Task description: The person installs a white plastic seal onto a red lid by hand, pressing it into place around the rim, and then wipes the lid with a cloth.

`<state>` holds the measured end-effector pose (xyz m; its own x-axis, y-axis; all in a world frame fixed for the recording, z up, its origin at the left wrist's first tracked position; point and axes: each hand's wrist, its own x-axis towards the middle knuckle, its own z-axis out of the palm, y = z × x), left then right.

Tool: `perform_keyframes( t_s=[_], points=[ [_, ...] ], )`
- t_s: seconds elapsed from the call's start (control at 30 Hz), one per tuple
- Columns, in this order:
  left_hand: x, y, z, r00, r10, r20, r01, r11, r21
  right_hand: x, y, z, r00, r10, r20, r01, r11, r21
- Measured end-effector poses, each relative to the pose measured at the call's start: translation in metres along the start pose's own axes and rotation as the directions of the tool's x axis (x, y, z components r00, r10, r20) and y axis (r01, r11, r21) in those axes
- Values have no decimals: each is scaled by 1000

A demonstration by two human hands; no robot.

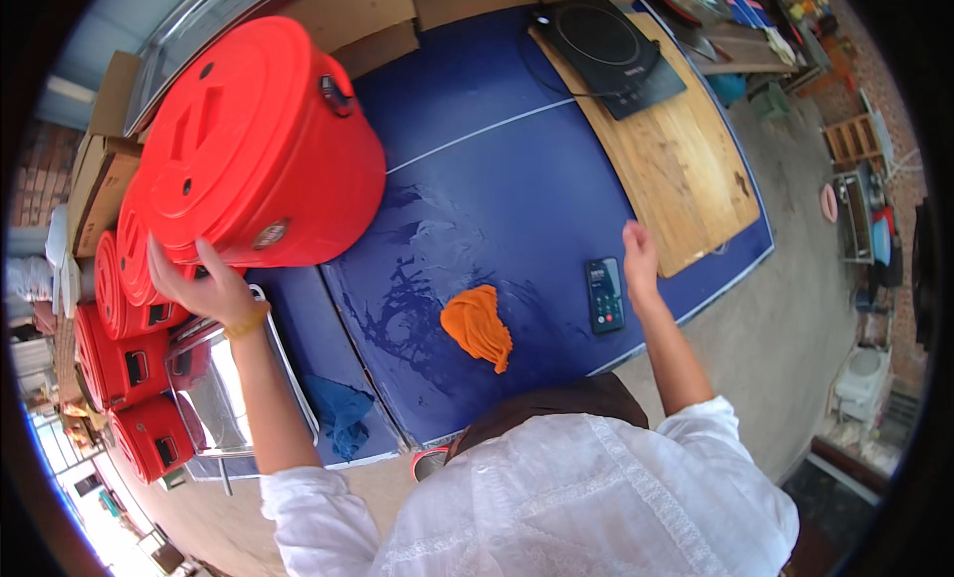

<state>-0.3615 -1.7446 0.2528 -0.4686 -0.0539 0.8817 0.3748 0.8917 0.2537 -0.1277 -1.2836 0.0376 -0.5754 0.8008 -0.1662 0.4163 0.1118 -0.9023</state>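
Observation:
My left hand (205, 282), with a yellow band at its wrist, is raised at the lower edge of a large red lidded bucket (283, 144); its fingers are apart, and whether they touch the lid I cannot tell. To the right, my right hand (641, 258) is held up beside the wooden board, its fingers bent together; whether anything is in them does not show. Near it a smartphone (604, 295) with a lit screen lies on the blue table (522, 189). An orange cloth (478, 327) lies crumpled between my hands, below wet smears.
A black induction cooktop (596, 44) rests on the wooden board (689, 159). Several red buckets (127, 361) stand at the left beside a shiny metal tray (223, 383). A blue cloth (339, 417) lies near the front edge. Cardboard boxes (343, 14) line the back.

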Motion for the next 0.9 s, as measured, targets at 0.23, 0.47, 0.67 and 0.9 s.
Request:
perform_keyframes(
  t_s=[0.23,0.47,0.67,0.9],
  points=[
    [-231,68,-78,782,-326,531,505,831,-233,-107,89,-32,1000,-29,-10,13,698,-716],
    [-323,97,-171,446,-527,723,771,637,-11,-105,89,-19,965,-234,120,249,668,-702],
    [-344,100,-212,382,-640,667,764,625,162,-92,102,-34,954,-273,124,279,653,-704],
    [-375,12,-243,-11,-987,163,1000,-14,-18,-66,120,-45,965,-186,186,260,581,-771]
  ],
)
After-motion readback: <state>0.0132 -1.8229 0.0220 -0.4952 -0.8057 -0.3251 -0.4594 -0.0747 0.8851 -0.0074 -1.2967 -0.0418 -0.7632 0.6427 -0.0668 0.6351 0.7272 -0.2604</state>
